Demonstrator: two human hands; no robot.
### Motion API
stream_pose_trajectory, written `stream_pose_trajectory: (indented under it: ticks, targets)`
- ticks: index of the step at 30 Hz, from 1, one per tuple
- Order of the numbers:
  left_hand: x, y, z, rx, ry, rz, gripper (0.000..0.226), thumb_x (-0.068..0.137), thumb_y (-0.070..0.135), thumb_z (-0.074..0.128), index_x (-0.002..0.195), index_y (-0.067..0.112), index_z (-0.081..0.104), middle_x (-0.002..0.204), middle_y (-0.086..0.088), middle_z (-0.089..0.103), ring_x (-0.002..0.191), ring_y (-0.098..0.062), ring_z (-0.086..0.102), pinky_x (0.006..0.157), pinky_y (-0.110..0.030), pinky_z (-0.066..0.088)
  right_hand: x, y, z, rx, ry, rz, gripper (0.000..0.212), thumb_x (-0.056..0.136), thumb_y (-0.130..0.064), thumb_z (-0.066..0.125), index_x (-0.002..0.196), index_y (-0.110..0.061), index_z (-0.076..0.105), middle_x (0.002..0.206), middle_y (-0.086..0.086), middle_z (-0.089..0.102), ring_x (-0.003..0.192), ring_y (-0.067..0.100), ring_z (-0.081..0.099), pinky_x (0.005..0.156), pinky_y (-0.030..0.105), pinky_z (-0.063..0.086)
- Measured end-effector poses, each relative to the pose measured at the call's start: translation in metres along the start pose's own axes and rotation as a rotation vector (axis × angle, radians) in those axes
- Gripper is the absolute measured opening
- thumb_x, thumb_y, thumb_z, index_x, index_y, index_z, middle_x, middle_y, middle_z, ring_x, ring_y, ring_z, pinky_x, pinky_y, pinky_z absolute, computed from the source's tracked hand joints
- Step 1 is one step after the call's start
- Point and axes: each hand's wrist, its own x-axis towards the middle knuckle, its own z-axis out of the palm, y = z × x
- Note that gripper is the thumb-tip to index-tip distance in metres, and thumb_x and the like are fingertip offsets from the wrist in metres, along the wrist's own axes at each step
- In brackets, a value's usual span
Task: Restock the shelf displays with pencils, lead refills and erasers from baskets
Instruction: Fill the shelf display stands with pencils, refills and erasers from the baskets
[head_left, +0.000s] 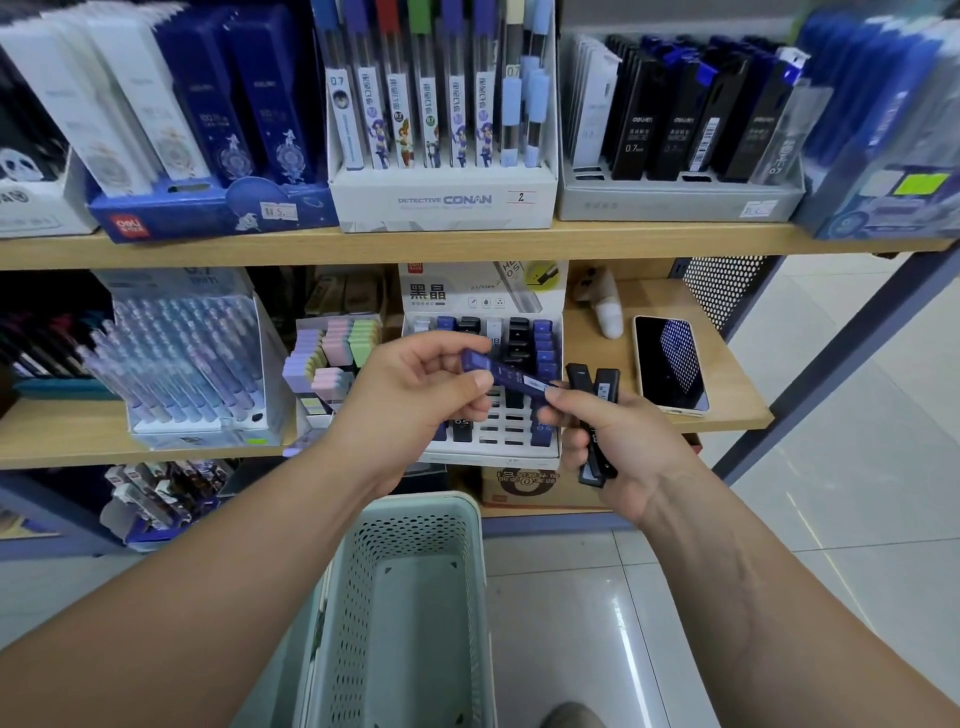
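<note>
We see left grip (415, 387) pinch one end of a slim dark-blue plastic refill case (501, 371). Right grip (613, 436) pinches the other end and clasps two slim black plastic cases (605, 387).

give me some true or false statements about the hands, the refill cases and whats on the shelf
1. The left hand and the right hand both pinch the blue refill case. True.
2. The right hand holds nothing else. False: it also grips black refill cases.
3. A phone lies on the shelf, right of the refill display. True.
4. The basket stands on the top shelf. False: it is below the hands, over the floor.
</note>
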Motion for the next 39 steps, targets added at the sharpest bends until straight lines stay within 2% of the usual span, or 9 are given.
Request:
stream_pose_trajectory:
  ticks: [3,7,9,16,22,27,31,35,39]
  targets:
    - [0.0,0.007,0.0,0.035,-0.063,0.064,0.023,0.085,-0.007,0.067,0.106,0.004,0.069,0.073,-0.001,0.066,0.066,-0.021,0.069,0.067,-0.032,0.061,0.001,0.001,-0.001,0.081,-0.056,0.084,0.015,0.089,-0.01,0.073,0.102,-0.006,0.066,0.073,0.01,0.066,0.044,0.006,0.041,0.039,0.016,0.034]
    - [0.004,0.012,0.003,0.108,0.032,0.098,0.007,0.079,0.003,0.076,0.082,0.007,0.072,0.064,-0.007,0.066,0.057,-0.017,0.066,0.058,-0.026,0.057,0.0,0.003,0.003,0.082,-0.077,0.113,0.01,0.089,-0.012,0.073,0.097,-0.009,0.066,0.07,0.008,0.065,0.043,0.006,0.041,0.039,0.016,0.034]
    - [0.008,0.012,0.005,0.159,0.073,0.087,0.008,0.081,0.004,0.077,0.076,0.008,0.071,0.061,-0.008,0.067,0.054,-0.016,0.063,0.054,-0.025,0.055,-0.001,0.003,0.004,0.063,-0.071,0.114,0.01,0.089,-0.01,0.073,0.098,-0.008,0.068,0.072,0.01,0.067,0.043,0.006,0.041,0.04,0.015,0.033]
    - [0.021,0.009,0.007,0.186,0.067,0.053,0.009,0.089,-0.002,0.069,0.087,0.006,0.071,0.065,-0.007,0.069,0.06,-0.016,0.067,0.057,-0.024,0.057,0.001,0.002,0.001,-0.053,-0.014,0.08,0.009,0.088,-0.009,0.075,0.092,-0.006,0.068,0.069,0.01,0.066,0.045,0.008,0.042,0.039,0.017,0.034]
    - [0.031,0.0,-0.002,0.497,0.121,0.052,0.006,0.088,0.01,0.075,0.087,0.016,0.074,0.073,-0.001,0.073,0.064,-0.013,0.071,0.06,-0.026,0.054,0.009,-0.004,-0.02,-0.041,0.201,0.011,0.007,0.09,-0.011,0.072,0.087,-0.015,0.067,0.065,0.002,0.058,0.044,0.008,0.043,0.04,0.019,0.036]
    - [0.04,-0.004,-0.009,0.709,0.224,0.164,0.011,0.084,0.017,0.079,0.084,0.026,0.072,0.076,0.004,0.07,0.065,-0.016,0.067,0.067,-0.029,0.057,0.008,0.0,-0.016,-0.066,0.23,-0.034,0.007,0.091,-0.011,0.071,0.087,-0.015,0.067,0.062,0.001,0.056,0.044,0.009,0.043,0.041,0.022,0.037]
    - [0.052,-0.003,-0.01,0.919,0.202,0.286,0.01,0.086,0.019,0.077,0.096,0.018,0.077,0.08,0.011,0.067,0.066,0.002,0.057,0.067,-0.01,0.045,0.006,0.002,-0.01,-0.104,0.196,-0.081,0.007,0.092,-0.01,0.07,0.086,-0.013,0.067,0.06,0.0,0.055,0.043,0.009,0.043,0.042,0.021,0.035]
    - [0.071,0.002,-0.007,1.026,0.148,0.401,0.01,0.086,0.017,0.076,0.095,0.014,0.079,0.087,0.001,0.074,0.078,-0.014,0.065,0.081,-0.027,0.053,0.006,0.003,-0.006,-0.121,0.185,-0.093,0.005,0.092,-0.011,0.07,0.088,-0.012,0.068,0.06,0.0,0.056,0.043,0.009,0.042,0.044,0.022,0.035]
    - [0.089,-0.002,-0.004,1.136,0.079,0.407,0.01,0.086,0.018,0.074,0.094,0.015,0.078,0.091,-0.002,0.076,0.085,-0.021,0.068,0.082,-0.034,0.055,0.006,0.004,-0.005,-0.139,0.174,-0.112,0.006,0.093,-0.011,0.07,0.087,-0.011,0.068,0.06,0.0,0.056,0.044,0.009,0.042,0.043,0.022,0.036]
